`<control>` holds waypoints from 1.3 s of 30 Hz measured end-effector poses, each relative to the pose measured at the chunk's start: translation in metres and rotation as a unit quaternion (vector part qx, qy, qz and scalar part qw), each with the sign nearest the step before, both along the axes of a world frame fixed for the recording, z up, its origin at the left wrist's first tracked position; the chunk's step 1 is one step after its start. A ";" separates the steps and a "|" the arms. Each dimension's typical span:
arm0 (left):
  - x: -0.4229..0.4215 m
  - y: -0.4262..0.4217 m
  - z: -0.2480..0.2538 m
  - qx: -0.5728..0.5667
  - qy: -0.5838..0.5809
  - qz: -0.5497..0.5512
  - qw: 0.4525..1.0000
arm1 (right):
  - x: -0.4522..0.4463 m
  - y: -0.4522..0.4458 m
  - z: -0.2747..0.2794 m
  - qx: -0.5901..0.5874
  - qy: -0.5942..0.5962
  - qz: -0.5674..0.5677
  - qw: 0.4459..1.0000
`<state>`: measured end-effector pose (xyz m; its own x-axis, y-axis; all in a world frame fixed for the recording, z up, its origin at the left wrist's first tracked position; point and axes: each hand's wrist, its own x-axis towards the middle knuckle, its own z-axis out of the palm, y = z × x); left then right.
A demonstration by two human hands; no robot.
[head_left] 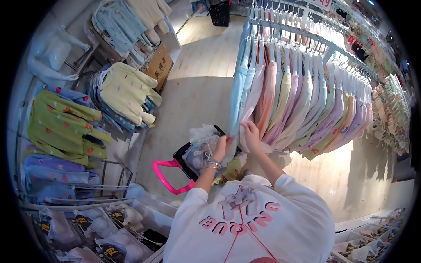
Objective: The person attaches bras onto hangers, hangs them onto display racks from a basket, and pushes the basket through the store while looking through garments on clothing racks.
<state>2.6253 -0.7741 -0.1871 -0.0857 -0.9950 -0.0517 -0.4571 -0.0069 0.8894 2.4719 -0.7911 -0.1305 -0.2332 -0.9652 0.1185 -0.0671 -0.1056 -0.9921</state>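
My left hand [221, 148] is closed on the lower end of a light blue pajama top [240, 90] hanging at the near end of the rack. Just to its right, my right hand [251, 135] pinches the edge of a pale whitish garment [254, 94], probably its sleeve; the exact part is hard to make out. The two hands are slightly apart. Below my left hand stands a black basket [180, 154] with a pink handle [158, 177], holding plastic-wrapped clothing [199, 151] and a yellowish-green piece [231, 172].
Pastel tops [302, 101] crowd the clothes rack [302, 33] to the right. Along the left wall hang a green top [63, 125] and a yellow top [127, 90], near a cardboard box [160, 65]. Bins of packaged underwear [125, 243] lie at lower left. A black basket [219, 14] stands far back.
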 end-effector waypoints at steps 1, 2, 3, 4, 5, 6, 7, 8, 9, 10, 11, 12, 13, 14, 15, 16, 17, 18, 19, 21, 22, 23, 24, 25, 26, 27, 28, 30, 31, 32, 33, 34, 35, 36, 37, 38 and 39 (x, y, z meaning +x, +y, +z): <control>-0.010 0.003 0.018 0.026 0.016 -0.036 0.999 | 0.007 -0.006 -0.004 -0.016 0.022 -0.005 1.000; -0.020 0.003 0.025 0.052 0.031 -0.073 0.996 | 0.015 -0.007 0.006 0.022 0.015 0.000 1.000; -0.031 0.001 0.017 -0.022 0.060 -0.068 0.996 | 0.020 -0.004 0.017 0.060 0.007 0.005 0.998; -0.041 -0.003 -0.005 -0.095 0.090 -0.063 0.989 | 0.022 -0.002 0.024 0.099 0.000 0.010 0.995; -0.045 -0.005 -0.003 -0.138 0.112 -0.065 0.982 | 0.022 -0.002 0.023 0.064 0.021 0.008 0.998; -0.049 -0.006 -0.002 -0.181 0.132 -0.067 0.972 | 0.022 -0.001 0.022 0.031 0.044 0.007 0.999; -0.054 -0.004 0.030 -0.195 0.144 -0.075 0.967 | 0.021 -0.001 0.020 -0.003 0.067 0.008 0.998; -0.056 -0.004 0.049 -0.210 0.156 -0.082 0.962 | 0.020 0.000 0.022 0.014 0.041 0.029 0.999; -0.050 -0.007 0.045 -0.143 0.112 -0.050 0.982 | 0.016 0.000 0.025 0.031 0.015 0.052 0.998; -0.039 -0.011 0.033 -0.074 0.067 -0.017 0.995 | 0.011 0.000 0.027 0.050 -0.012 0.074 0.996; -0.027 -0.015 0.020 -0.004 0.022 0.016 1.000 | 0.005 -0.001 0.024 0.031 0.035 0.073 0.996; -0.014 -0.022 0.001 -0.007 0.005 0.050 0.999 | -0.003 -0.005 0.020 0.011 0.082 0.071 0.994; -0.001 -0.029 -0.010 -0.012 -0.011 0.084 0.996 | -0.014 -0.010 0.014 -0.011 0.129 0.069 0.989; 0.008 -0.031 -0.002 -0.026 -0.020 0.111 0.993 | -0.028 -0.015 0.009 -0.067 0.269 0.024 0.960; 0.016 -0.034 0.006 -0.042 -0.029 0.139 0.989 | -0.040 -0.019 0.003 -0.025 0.340 -0.034 0.940; 0.024 -0.038 0.017 -0.059 -0.039 0.165 0.984 | -0.046 -0.014 0.030 0.151 0.353 -0.045 0.922; 0.031 -0.042 0.027 -0.060 -0.048 0.173 0.982 | -0.057 -0.017 0.038 0.202 0.422 -0.025 0.884; 0.037 -0.048 0.037 -0.059 -0.056 0.182 0.980 | -0.069 -0.022 0.028 0.185 0.407 -0.013 0.894; 0.042 -0.052 0.045 -0.058 -0.063 0.190 0.978 | -0.079 -0.026 0.015 0.170 0.393 -0.002 0.904; 0.047 -0.055 0.053 -0.039 -0.072 0.189 0.979 | -0.093 -0.031 -0.011 0.179 0.374 -0.007 0.910; 0.049 -0.056 0.051 -0.035 -0.076 0.187 0.979 | -0.099 -0.033 -0.013 0.182 0.365 -0.008 0.913; 0.051 -0.057 0.050 -0.032 -0.081 0.187 0.978 | -0.104 -0.034 -0.014 0.156 0.366 -0.041 0.916; 0.052 -0.058 0.049 -0.044 -0.080 0.188 0.978 | -0.108 -0.032 -0.017 0.130 0.366 -0.073 0.919; 0.050 -0.058 0.046 -0.055 -0.079 0.188 0.977 | -0.111 -0.030 -0.017 0.105 0.364 -0.105 0.919; 0.050 -0.056 0.042 -0.064 -0.079 0.188 0.977 | -0.118 -0.029 -0.015 0.126 0.387 -0.100 0.908; 0.050 -0.054 0.038 -0.061 -0.079 0.187 0.977 | -0.122 -0.026 -0.016 0.103 0.391 -0.123 0.906; 0.049 -0.052 0.039 -0.056 -0.077 0.187 0.978 | -0.127 -0.023 -0.015 0.080 0.396 -0.146 0.903; 0.046 -0.047 0.041 -0.043 -0.076 0.182 0.979 | -0.140 -0.019 -0.015 0.068 0.412 -0.161 0.894; 0.046 -0.046 0.039 -0.037 -0.077 0.178 0.980 | -0.142 -0.017 -0.012 0.060 0.388 -0.173 0.903; 0.047 -0.045 0.039 -0.032 -0.079 0.173 0.981 | -0.144 -0.018 -0.009 0.052 0.363 -0.184 0.912; 0.048 -0.044 0.039 -0.026 -0.061 0.150 0.986 | -0.145 -0.019 -0.006 0.043 0.336 -0.197 0.920; 0.049 -0.043 0.034 -0.020 -0.043 0.126 0.991 | -0.139 -0.015 0.006 0.058 0.305 -0.201 0.929; 0.050 -0.043 0.028 -0.015 -0.025 0.102 0.994 | -0.131 -0.014 0.008 0.038 0.271 -0.180 0.945; 0.049 -0.041 0.022 0.004 0.003 0.076 0.997 | -0.123 -0.012 0.010 0.018 0.235 -0.160 0.959; 0.045 -0.038 0.019 0.022 0.027 0.057 0.998 | -0.113 -0.009 0.010 -0.001 0.200 -0.140 0.970; 0.038 -0.035 0.018 0.041 0.050 0.037 0.997 | -0.097 -0.005 0.011 -0.002 0.174 -0.094 0.980; 0.030 -0.032 0.017 0.060 0.073 0.013 0.995 | -0.077 -0.001 0.010 -0.002 0.146 -0.050 0.988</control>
